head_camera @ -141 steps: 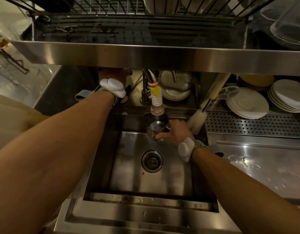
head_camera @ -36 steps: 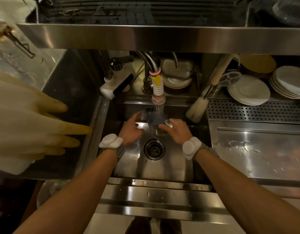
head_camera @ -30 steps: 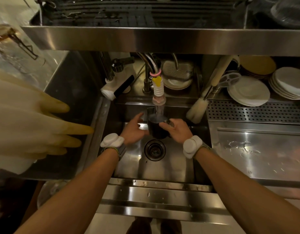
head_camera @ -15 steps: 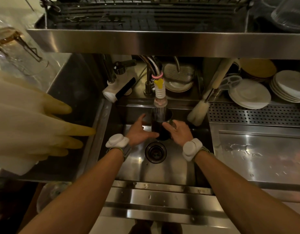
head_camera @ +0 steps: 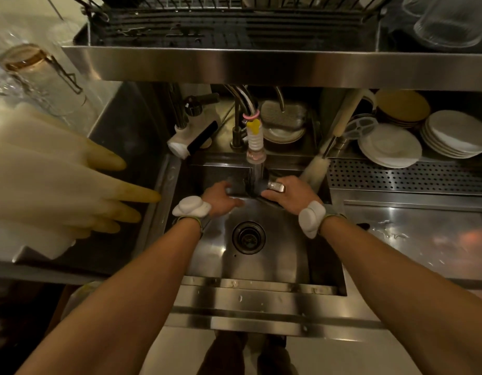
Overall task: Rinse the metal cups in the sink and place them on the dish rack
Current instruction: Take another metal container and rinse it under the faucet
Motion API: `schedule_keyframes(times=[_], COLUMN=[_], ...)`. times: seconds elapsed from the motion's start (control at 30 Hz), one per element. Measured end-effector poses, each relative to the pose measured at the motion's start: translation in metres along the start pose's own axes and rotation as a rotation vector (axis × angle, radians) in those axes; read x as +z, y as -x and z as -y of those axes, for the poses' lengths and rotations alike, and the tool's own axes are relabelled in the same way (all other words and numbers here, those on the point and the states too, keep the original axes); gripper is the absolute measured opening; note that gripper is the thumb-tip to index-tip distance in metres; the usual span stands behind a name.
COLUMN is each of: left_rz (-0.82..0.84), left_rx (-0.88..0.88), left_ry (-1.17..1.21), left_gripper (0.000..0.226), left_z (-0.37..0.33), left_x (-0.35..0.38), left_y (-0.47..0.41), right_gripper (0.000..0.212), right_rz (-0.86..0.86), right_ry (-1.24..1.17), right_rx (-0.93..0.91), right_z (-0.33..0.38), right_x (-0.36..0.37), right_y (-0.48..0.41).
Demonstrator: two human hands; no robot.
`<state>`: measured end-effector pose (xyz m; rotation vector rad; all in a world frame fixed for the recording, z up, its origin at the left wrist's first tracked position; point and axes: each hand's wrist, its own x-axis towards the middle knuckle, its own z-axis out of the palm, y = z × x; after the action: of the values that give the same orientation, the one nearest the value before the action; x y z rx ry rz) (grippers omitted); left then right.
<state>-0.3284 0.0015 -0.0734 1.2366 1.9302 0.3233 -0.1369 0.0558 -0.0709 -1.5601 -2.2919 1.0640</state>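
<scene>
One metal cup point(head_camera: 257, 184) under tap point(head_camera: 256, 155), axis unclear | right hand point(head_camera: 291, 192) fingers pinching its handle | left hand point(head_camera: 220, 198) fingers loose, empty, just left of cup | dish rack point(head_camera: 234, 25) overhead

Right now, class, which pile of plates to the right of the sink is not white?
The tan pile at the back, tucked under the shelf. The near pile and the far-right pile are both white.

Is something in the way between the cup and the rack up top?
Yes. The metal cup, held by the right hand under the tap, sits below the steel shelf; its front edge blocks a straight lift to the dish rack.
</scene>
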Motion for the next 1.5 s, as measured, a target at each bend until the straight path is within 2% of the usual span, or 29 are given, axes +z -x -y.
schedule_keyframes(times=[0.2,0.4,0.53,0.67,0.77,0.83,1.0,1.1,1.23,1.37,1.5], left_rz=[-0.006,-0.011,-0.009,-0.013,-0.019,-0.024,-0.015,-0.015,-0.009,-0.026,-0.039], left_rx=[0.028,0.031,0.024,0.017,0.024,0.022,0.038,0.013,-0.045,-0.074,-0.081], left_ry=[-0.067,-0.114,-0.151,-0.183,-0.183,-0.183,-0.133,-0.109,-0.084,-0.071,-0.062], left_gripper=[0.066,0.063,0.064,0.066,0.066,0.065,0.055,0.052,0.052,0.05,0.049], left_z=[-0.01,-0.015,-0.015,-0.012,-0.011,-0.009,-0.004,0.006,0.021,0.025,0.028], left_x=[-0.005,-0.009,-0.007,-0.008,-0.009,-0.009,-0.004,0.003,0.008,0.005,0.004], left_y=[0.006,0.005,0.005,0.006,0.007,0.006,0.005,0.001,-0.006,-0.014,-0.015], right_gripper=[0.039,0.026,0.019,0.03,0.026,0.023,0.044,0.049,0.052,0.042,0.038], right_rz=[-0.018,-0.124,-0.115,-0.093,-0.102,-0.119,-0.104,-0.061,-0.163,-0.125,-0.164], right_ry=[0.315,0.559,0.663,0.716,0.722,0.65,0.163,0.045,-0.289,-0.349,-0.374], right_rx=[0.006,-0.048,-0.062,-0.083,-0.094,-0.08,0.081,0.136,0.339,0.422,0.435], right_z=[0.013,0.025,0.03,0.034,0.036,0.035,0.018,0.013,0.01,0.001,-0.004], right_x=[-0.029,-0.039,-0.045,-0.048,-0.048,-0.046,-0.026,-0.007,0.021,0.024,0.022], right_y=[0.01,0.012,0.012,0.012,0.012,0.008,0.0,-0.008,-0.016,-0.017,-0.02])
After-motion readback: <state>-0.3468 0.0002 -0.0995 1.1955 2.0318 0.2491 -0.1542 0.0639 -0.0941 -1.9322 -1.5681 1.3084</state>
